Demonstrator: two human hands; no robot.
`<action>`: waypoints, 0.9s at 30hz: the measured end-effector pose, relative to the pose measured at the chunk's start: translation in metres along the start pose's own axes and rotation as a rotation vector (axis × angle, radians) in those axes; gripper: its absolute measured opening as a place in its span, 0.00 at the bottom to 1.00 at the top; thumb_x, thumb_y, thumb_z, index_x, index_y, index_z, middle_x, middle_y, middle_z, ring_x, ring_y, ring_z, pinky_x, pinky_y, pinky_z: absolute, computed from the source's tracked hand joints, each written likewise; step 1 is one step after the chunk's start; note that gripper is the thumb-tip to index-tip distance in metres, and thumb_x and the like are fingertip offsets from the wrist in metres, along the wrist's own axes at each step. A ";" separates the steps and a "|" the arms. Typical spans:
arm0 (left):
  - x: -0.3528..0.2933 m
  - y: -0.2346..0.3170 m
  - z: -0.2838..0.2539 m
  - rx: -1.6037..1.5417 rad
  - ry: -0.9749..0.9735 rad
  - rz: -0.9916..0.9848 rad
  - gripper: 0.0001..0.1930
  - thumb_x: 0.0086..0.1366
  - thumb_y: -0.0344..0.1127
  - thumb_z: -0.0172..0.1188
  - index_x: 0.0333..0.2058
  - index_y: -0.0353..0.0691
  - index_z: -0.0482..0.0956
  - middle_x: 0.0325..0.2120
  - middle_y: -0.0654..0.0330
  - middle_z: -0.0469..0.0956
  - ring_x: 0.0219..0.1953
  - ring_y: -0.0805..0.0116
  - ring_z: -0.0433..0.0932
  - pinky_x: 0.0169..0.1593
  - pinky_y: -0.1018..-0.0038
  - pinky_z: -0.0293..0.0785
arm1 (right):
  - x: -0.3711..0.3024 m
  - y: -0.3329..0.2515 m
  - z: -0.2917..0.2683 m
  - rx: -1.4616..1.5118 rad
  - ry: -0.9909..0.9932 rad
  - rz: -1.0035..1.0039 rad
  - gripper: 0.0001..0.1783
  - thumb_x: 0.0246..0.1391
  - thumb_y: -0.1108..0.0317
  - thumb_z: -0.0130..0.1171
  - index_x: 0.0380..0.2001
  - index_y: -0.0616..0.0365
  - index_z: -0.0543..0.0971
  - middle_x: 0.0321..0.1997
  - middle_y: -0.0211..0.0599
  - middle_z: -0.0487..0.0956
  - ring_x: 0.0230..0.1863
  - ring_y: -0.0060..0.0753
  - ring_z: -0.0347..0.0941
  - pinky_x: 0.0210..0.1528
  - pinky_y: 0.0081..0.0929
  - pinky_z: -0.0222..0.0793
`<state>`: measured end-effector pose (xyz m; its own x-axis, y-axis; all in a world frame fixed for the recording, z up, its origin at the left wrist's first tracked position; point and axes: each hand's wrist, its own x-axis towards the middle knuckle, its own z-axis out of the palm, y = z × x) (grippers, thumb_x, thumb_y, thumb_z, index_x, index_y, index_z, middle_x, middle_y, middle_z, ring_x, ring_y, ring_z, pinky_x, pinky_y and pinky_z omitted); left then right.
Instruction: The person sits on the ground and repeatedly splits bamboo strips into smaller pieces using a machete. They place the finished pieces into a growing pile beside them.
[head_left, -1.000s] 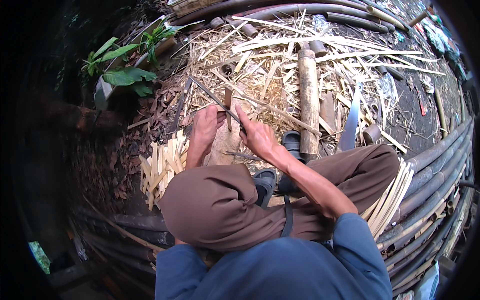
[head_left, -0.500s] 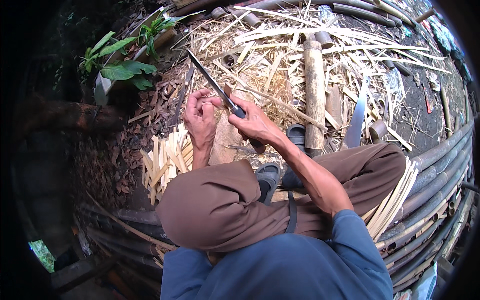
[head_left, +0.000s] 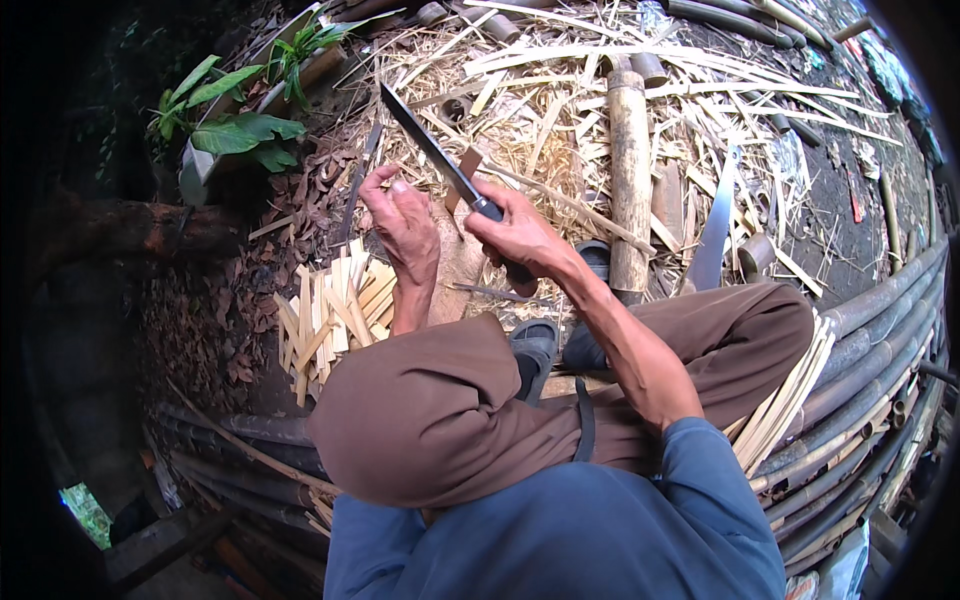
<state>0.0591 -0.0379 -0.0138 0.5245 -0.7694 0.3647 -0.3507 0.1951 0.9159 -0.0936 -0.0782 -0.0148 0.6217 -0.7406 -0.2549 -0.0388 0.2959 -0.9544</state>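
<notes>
My right hand [head_left: 522, 235] is closed round the black handle of a knife [head_left: 428, 140], its long dark blade slanting up to the far left. A flat brown piece [head_left: 463, 172] shows beside the blade near the handle; whether my fingers hold it too, I cannot tell. Left of the knife, my left hand [head_left: 408, 232] is raised with thumb and forefinger apart and nothing visible between them; its other fingers are partly hidden. Below that hand lies a pile of short pale split strips [head_left: 335, 308], beside my knee.
A thick bamboo length [head_left: 629, 170] and a handsaw [head_left: 715, 225] lie at right among pale shavings and long strips [head_left: 700, 88]. Bamboo poles [head_left: 870, 330] line the right side. More strips [head_left: 790, 400] lie by my right thigh. Green plants [head_left: 235, 130] grow at far left.
My left hand has opened out, its thumb and forefinger moving apart and slightly left. My right hand and the knife have shifted slightly right and nearer me.
</notes>
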 end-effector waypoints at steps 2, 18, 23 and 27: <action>0.003 -0.006 -0.008 -0.077 -0.009 0.006 0.10 0.76 0.33 0.41 0.52 0.38 0.60 0.22 0.66 0.62 0.25 0.77 0.63 0.33 0.75 0.67 | 0.003 0.000 -0.005 0.054 0.029 0.038 0.30 0.56 0.66 0.56 0.64 0.55 0.69 0.20 0.22 0.69 0.17 0.15 0.65 0.19 0.17 0.65; 0.012 -0.014 0.006 -0.119 0.054 0.010 0.16 0.74 0.37 0.50 0.54 0.34 0.63 0.21 0.69 0.65 0.23 0.79 0.64 0.29 0.78 0.66 | 0.014 0.020 -0.014 0.033 0.064 -0.002 0.38 0.57 0.67 0.53 0.71 0.54 0.56 0.22 0.23 0.68 0.17 0.15 0.65 0.16 0.18 0.62; 0.039 -0.021 0.019 -0.149 -0.180 0.015 0.22 0.65 0.36 0.67 0.52 0.35 0.69 0.21 0.72 0.71 0.24 0.84 0.65 0.28 0.85 0.61 | 0.033 0.111 0.014 -0.495 0.061 -0.049 0.44 0.54 0.60 0.56 0.72 0.60 0.53 0.29 0.47 0.76 0.32 0.39 0.75 0.37 0.37 0.72; 0.039 -0.033 0.007 -0.009 -0.288 -0.123 0.25 0.60 0.32 0.71 0.53 0.34 0.71 0.15 0.74 0.70 0.19 0.87 0.65 0.24 0.86 0.59 | 0.028 0.109 0.012 -0.477 -0.023 0.047 0.47 0.51 0.57 0.58 0.72 0.61 0.53 0.32 0.49 0.78 0.34 0.43 0.76 0.41 0.36 0.72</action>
<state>0.0855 -0.0789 -0.0316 0.3207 -0.9279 0.1899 -0.2904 0.0945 0.9522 -0.0710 -0.0594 -0.1239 0.6277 -0.7177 -0.3015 -0.4191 0.0148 -0.9078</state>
